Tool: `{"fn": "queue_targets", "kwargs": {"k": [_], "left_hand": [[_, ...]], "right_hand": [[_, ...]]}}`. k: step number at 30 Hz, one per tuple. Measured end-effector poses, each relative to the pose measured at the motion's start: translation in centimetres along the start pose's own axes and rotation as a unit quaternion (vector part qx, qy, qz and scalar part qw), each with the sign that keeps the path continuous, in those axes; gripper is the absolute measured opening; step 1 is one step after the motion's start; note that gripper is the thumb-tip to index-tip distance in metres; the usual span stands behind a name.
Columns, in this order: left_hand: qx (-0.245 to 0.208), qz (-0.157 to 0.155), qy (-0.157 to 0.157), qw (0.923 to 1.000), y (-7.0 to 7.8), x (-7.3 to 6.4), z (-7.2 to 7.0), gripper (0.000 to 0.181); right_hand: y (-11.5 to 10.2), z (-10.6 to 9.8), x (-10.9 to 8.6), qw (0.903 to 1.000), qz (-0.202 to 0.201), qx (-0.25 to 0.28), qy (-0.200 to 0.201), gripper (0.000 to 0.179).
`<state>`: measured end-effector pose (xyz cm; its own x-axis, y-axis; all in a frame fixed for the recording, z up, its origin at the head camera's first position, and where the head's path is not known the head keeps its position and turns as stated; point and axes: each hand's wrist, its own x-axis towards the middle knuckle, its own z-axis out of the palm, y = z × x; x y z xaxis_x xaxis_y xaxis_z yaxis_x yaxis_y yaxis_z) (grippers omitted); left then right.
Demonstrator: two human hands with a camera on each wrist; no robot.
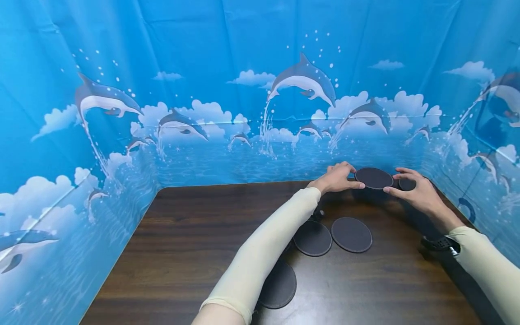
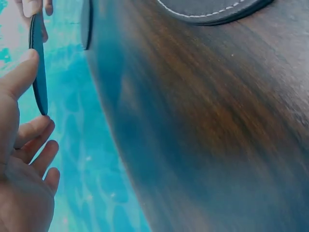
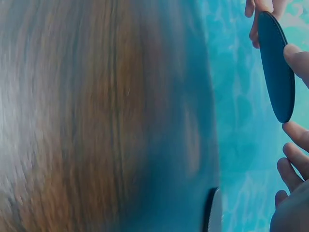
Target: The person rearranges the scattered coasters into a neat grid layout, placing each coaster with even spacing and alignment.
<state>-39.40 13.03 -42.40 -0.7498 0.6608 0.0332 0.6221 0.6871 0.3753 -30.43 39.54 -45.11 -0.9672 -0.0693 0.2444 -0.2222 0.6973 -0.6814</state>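
Note:
Both hands hold one dark round leather coaster (image 1: 373, 178) above the far right part of the table. My left hand (image 1: 336, 177) pinches its left edge with thumb and fingertips. On the opposite edge, my right hand (image 1: 418, 192) grips it the same way. The left wrist view shows this coaster (image 2: 39, 72) nearly edge-on, thumb on its face and a fingertip at its rim. It is tilted likewise in the right wrist view, where the coaster (image 3: 276, 67) shows its flat side. Another dark coaster (image 1: 406, 184) is partly hidden behind the right hand.
Two coasters, one on the left (image 1: 313, 238) and one on the right (image 1: 351, 234), lie side by side on the brown wooden table (image 1: 183, 253). A nearer coaster (image 1: 279, 285) is partly covered by the left sleeve (image 1: 260, 253). A blue dolphin-print curtain (image 1: 227, 90) surrounds the table.

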Motion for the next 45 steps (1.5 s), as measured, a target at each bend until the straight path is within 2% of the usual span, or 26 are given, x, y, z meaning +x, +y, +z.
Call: {"fn": "queue_targets", "kwargs": {"k": [7, 13, 19, 22, 26, 35, 45], "left_hand": [[-0.028, 0.006, 0.023, 0.9993, -1.3, -2.3, -1.8, 0.066], [-0.03, 0.021, 0.056, 0.9978, -1.6, -4.9, -3.6, 0.067], [-0.003, 0.039, 0.094, 0.9948, -1.9, -7.9, -5.0, 0.066], [0.007, 0.044, 0.111, 0.9929, -2.0, -9.6, -5.0, 0.066], [-0.013, 0.038, 0.127, 0.9912, -2.1, -11.9, -4.8, 0.068], [-0.015, 0.047, 0.163, 0.9854, -2.1, -16.3, -4.6, 0.068], [-0.007, 0.06, 0.189, 0.98, -1.9, -19.2, -3.7, 0.069]], "right_hand": [[-2.3, 0.9, -0.6, 0.9992, -0.011, 0.037, 0.011, 0.067], [-4.4, 1.5, -1.4, 0.9975, -0.048, 0.039, 0.034, 0.061], [-6.7, 2.2, -1.3, 0.9932, -0.091, 0.057, 0.046, 0.056], [-7.5, 2.9, -1.6, 0.9923, -0.096, 0.064, 0.043, 0.055], [-8.3, 3.8, -2.4, 0.9908, -0.102, 0.078, 0.043, 0.054], [-9.7, 5.2, -4.5, 0.9828, -0.153, 0.093, 0.047, 0.056], [-10.6, 6.3, -5.9, 0.9826, -0.159, 0.088, 0.037, 0.059]]}}
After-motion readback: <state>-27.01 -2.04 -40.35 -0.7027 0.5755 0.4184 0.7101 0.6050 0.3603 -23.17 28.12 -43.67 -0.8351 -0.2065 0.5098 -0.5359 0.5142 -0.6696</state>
